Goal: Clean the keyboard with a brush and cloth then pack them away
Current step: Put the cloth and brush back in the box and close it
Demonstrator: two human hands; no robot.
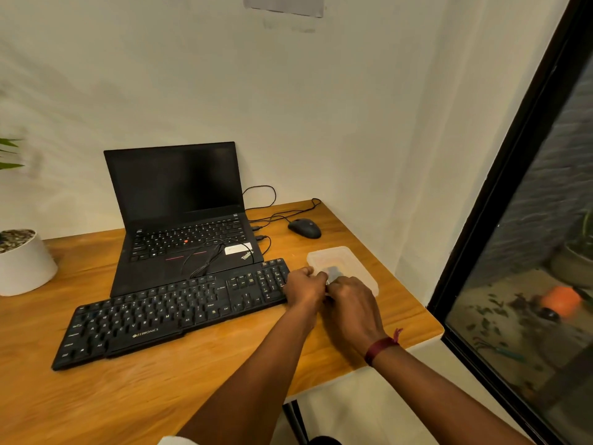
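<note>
A black keyboard (173, 313) lies slanted on the wooden desk (160, 390) in front of a laptop. To its right stands a clear plastic container (348, 256) with a lid, and a dark grey thing (333, 270) shows dimly inside it. My left hand (305, 285) and my right hand (351, 305) meet at the container's near left corner, fingers curled on its edge. The hands hide that corner and the keyboard's right end. What the grey thing is cannot be told. No brush or cloth shows in the open.
An open black laptop (183, 220) stands behind the keyboard, with a cable looped over its palm rest. A black mouse (305, 228) lies at the back right. A white plant pot (24, 263) is at the left. The desk's right edge borders a dark-framed window (500, 200).
</note>
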